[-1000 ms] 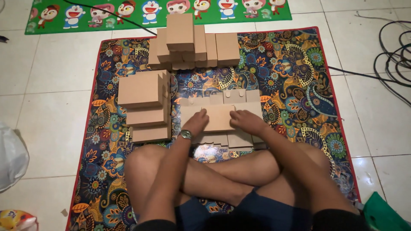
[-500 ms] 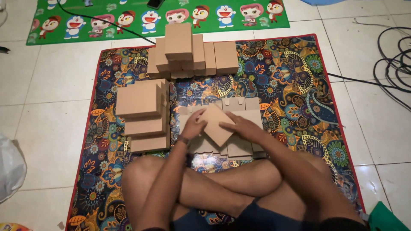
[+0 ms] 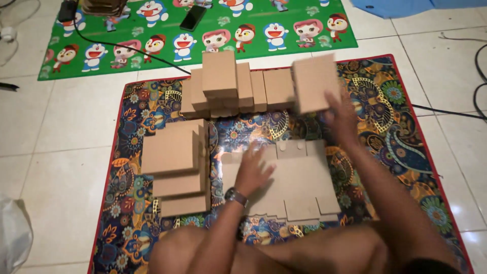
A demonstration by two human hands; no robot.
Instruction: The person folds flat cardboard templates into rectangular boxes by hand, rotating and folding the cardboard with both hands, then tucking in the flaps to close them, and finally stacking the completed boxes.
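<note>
Right hand [image 3: 341, 115] is now raised over the far right part of the patterned mat [image 3: 406, 116], its fingers closed on a folded cardboard box [image 3: 314, 83] that shows blurred and sits just beside the end of the row of finished boxes [image 3: 238, 89] at the far edge of the mat. A second ago both hands were down on the flat sheets in front of the crossed legs, folding one of them; half a second ago the piece was being turned between them. So the box has gone from flat to formed and has been carried away from the body towards the row.

Left hand [image 3: 253, 170] has stayed low. It lies spread and flat, holding nothing, on the stack of flat cardboard blanks [image 3: 299, 185] in the middle of the mat, a watch [image 3: 236, 196] on its wrist. To its left stands a stepped pile of closed boxes [image 3: 175, 167], apart from the blanks.

Beyond the mat lies a green cartoon play mat [image 3: 152, 56] with a phone [image 3: 193, 18] on it and a black cable [image 3: 127, 50] running across. White floor tiles [image 3: 50, 132] surround both.
</note>
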